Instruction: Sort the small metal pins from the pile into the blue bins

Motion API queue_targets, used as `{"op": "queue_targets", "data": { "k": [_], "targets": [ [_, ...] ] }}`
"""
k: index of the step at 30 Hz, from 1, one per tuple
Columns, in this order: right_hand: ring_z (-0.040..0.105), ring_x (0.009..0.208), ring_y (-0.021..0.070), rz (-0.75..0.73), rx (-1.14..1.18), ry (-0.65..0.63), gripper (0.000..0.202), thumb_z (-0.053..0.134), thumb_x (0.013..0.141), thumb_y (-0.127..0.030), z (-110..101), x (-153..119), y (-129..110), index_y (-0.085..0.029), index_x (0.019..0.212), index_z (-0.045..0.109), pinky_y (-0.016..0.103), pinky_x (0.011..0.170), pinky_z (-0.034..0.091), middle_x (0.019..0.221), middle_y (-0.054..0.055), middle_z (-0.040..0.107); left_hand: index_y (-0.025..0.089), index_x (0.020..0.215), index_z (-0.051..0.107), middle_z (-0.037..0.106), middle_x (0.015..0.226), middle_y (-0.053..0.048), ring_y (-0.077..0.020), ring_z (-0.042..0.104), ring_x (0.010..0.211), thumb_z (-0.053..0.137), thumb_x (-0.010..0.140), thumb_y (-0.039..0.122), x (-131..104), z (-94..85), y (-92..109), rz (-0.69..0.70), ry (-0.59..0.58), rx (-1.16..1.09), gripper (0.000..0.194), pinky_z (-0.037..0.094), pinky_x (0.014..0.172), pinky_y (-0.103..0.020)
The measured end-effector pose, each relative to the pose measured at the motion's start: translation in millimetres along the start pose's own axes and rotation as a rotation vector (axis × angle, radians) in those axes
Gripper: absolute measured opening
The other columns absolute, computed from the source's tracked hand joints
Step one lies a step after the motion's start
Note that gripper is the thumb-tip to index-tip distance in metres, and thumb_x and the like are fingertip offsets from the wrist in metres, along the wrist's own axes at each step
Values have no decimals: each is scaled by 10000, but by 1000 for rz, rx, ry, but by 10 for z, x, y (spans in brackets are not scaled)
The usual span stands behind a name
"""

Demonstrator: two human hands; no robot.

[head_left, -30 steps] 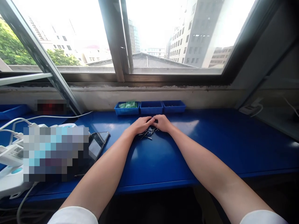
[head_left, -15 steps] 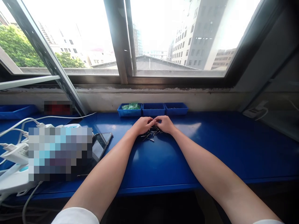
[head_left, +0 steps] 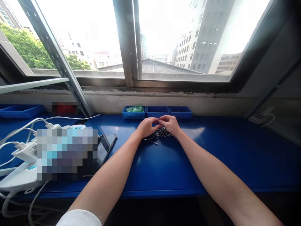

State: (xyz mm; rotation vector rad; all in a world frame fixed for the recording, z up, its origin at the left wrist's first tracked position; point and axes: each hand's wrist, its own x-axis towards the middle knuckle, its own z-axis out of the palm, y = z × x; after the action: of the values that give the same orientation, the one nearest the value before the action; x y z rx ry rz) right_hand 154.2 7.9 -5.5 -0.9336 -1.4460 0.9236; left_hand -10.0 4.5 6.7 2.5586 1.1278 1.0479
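While the left hand (head_left: 146, 127) and right hand (head_left: 172, 125) are held half-curled above metal pins (head_left: 161, 133), a grip cannot be confirmed.

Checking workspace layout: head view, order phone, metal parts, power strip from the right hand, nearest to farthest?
From the right hand:
1. Metal parts: piled right beside and under it.
2. Phone: off to its left.
3. Power strip: farther left, past the phone, near the picture's edge.
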Motion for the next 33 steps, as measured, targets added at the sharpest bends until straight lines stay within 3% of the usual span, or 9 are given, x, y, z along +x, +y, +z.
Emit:
{"op": "queue_targets", "data": {
  "k": [4,9,15,20,25,29,33],
  "targets": [
    [636,613,182,80,182,56,304,776,552,-364,33,-5,-69,-176,749,640,332,631,538,668,23,667,184,928,669,692,916,-50,-195,629,863,553,831,366,27,13,-17,-1,74,65,236,478,795,-297],
    [645,686,186,99,148,92,299,770,561,-344,13,12,-81,-178,775,643,286,598,502,688,28,672,181,892,672,696,898,-50,-186,628,828,491,876,304,34,23,-45,7,101,114,219,464,762,-288],
    [614,624,164,133,83,12,228,719,612,-302,-33,10,-48,-176,790,650,244,487,407,694,42,683,183,910,651,682,905,-52,-192,613,846,449,898,277,32,29,-35,-20,124,172,223,440,770,-302],
    [608,656,162,153,216,-107,249,707,610,-304,-96,-18,-103,-180,824,675,249,519,408,749,45,697,187,905,647,674,895,-55,-185,606,819,421,910,294,32,17,-57,-42,111,151,250,436,734,-288],
    [592,635,149,145,288,-143,210,695,606,-296,-147,-18,-126,-171,775,691,263,561,414,693,40,683,197,918,641,680,912,-44,-179,609,853,401,919,334,40,21,-24,-24,80,91,277,422,781,-287],
    [603,667,157,99,243,-43,214,678,608,-291,-164,29,-98,-175,788,696,266,568,416,743,48,699,200,1052,602,686,943,-41,-193,610,920,407,911,389,52,-7,-48,-196,196,131,306,345,919,-353],
    [632,787,193,23,104,127,209,672,605,-274,-219,106,-18,-180,790,697,296,670,462,792,49,709,200,1012,603,680,988,-54,-212,600,964,390,902,380,29,-44,-198,-425,265,139,300,345,906,-372]
  ]
}}
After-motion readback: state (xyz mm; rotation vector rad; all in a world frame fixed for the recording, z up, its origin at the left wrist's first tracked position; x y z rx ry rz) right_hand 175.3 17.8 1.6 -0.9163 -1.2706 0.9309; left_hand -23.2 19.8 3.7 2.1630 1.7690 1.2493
